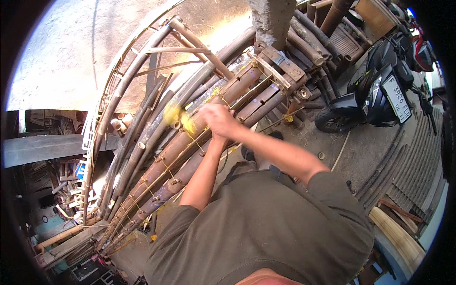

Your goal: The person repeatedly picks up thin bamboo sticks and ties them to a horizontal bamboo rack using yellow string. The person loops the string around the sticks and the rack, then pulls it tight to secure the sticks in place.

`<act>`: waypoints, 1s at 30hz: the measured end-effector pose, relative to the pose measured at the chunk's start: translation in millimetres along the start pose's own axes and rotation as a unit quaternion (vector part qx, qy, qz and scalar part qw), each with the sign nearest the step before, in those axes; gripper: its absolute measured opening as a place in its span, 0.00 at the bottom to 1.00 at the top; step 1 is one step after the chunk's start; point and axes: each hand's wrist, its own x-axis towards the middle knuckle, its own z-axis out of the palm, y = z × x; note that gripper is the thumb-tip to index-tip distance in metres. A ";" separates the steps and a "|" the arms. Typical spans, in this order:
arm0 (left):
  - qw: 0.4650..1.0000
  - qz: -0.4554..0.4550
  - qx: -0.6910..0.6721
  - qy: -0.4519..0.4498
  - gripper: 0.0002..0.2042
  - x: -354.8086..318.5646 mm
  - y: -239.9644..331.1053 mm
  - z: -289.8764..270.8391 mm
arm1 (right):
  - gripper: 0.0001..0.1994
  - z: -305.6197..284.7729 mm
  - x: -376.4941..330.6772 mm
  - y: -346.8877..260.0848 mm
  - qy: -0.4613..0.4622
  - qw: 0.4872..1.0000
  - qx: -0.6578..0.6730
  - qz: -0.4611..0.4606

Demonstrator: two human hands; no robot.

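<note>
Right hand [217, 118] and left hand [220, 137], two, over one bamboo frame [178, 145]; both blurred or hidden, cannot tell grip; one blurred yellow string bundle [175, 115] above frame's far side; frame's two thick poles, long axis lower left to upper right; one motorbike [374, 92] right of frame

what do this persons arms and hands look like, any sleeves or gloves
Short, plain, dark olive-brown fabric sleeves end near the elbows, leaving both forearms bare. No gloves, watch or bracelet can be made out, though the hands are blurred and overlap.
</note>
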 end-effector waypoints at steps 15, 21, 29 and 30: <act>0.982 -0.139 -0.067 -0.107 0.10 44.3 93.2 -51.6 | 0.23 -102.8 -92.1 59.3 -0.318 0.906 -0.281 0.000; 0.928 -0.200 -0.310 -0.039 0.13 163.7 67.9 -60.4 | 0.21 -84.6 -100.4 61.1 -0.266 0.948 -0.176 0.002; 0.895 -0.180 0.214 -0.348 0.14 201.1 -2.4 18.2 | 0.10 -164.8 -119.6 97.8 -0.004 0.991 -0.121 0.050; 0.916 -0.170 0.153 -0.330 0.14 213.1 36.7 9.7 | 0.09 -178.8 -126.5 122.7 0.065 0.981 -0.128 0.132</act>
